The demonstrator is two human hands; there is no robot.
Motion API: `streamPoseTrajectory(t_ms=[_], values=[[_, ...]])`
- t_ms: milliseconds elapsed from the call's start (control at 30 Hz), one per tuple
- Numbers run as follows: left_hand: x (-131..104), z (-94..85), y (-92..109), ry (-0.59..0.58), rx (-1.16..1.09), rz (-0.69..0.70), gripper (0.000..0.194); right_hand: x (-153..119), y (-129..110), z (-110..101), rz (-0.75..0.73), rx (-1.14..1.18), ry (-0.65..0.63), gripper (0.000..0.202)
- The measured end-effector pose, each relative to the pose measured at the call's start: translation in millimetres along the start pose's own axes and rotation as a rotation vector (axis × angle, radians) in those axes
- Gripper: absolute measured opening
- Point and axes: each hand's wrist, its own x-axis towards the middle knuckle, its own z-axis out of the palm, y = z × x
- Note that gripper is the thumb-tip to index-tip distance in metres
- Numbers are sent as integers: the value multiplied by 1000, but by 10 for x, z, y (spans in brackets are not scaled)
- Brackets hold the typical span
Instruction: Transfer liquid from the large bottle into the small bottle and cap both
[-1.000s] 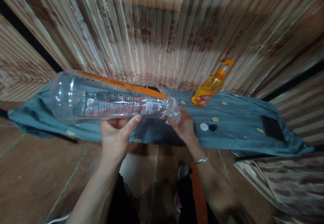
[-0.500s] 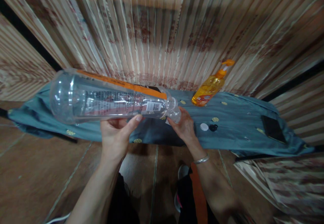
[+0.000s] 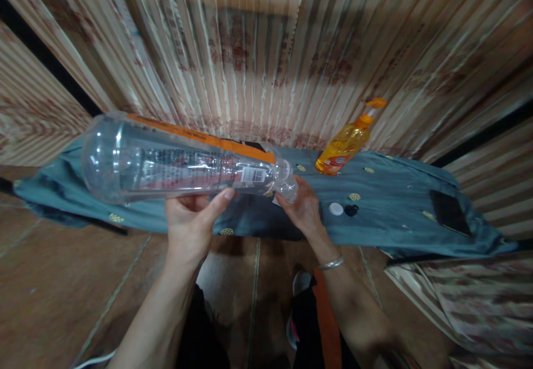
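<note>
A large clear plastic bottle (image 3: 183, 163) with an orange-edged label lies sideways in the air above the cloth, its base to the left and its neck to the right. My left hand (image 3: 194, 222) grips its underside, thumb along the near side. At the neck, my right hand (image 3: 302, 205) has its fingers closed round a small clear piece (image 3: 288, 190) at the mouth; whether that piece is separate from the bottle I cannot tell. Right of this hand, a white cap (image 3: 335, 209) and a small black piece (image 3: 351, 210) rest on the cloth.
A pump bottle of yellow liquid (image 3: 341, 146) stands at the back of the teal cloth (image 3: 387, 191). A dark flat object (image 3: 449, 212) lies at the right end. Behind hangs a striped curtain (image 3: 258, 52). A dark item shows partly behind the large bottle.
</note>
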Motion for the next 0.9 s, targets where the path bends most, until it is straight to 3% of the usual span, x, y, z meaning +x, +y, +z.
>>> streamPoseTrajectory(t_ms=[500,900], values=[[-3,8,7,-29,-13,12,33,-6,-7,1,5,-5,23,55],[3,-5,-11,-13,10,24,40,-9,21,21,-27,2,38,54]])
